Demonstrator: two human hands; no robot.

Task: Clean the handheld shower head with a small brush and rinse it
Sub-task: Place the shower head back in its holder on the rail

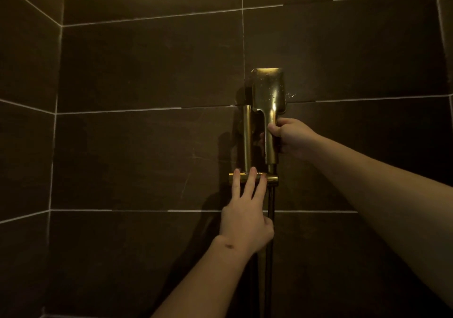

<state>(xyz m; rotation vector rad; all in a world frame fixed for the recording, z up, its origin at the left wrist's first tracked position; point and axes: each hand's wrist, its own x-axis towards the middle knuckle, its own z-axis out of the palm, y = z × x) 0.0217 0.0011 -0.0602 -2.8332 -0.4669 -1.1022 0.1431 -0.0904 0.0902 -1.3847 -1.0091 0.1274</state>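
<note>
A gold handheld shower head (269, 89) with a flat square head stands upright against the dark tiled wall, wet with drops. My right hand (293, 136) is closed around its handle just below the head. The handle's foot sits at the gold wall bracket (270, 179). My left hand (246, 209) rests with spread fingers on the bracket's horizontal bar, fingertips touching it. A dark hose (270, 256) hangs straight down from the handle, passing behind my left hand. No brush is in view.
A gold upright bar (246, 138) stands left of the handle, fixed to the bracket. Dark brown wall tiles (147, 72) with pale grout lines fill the view; a side wall meets it at the left corner (55, 146). The light is dim.
</note>
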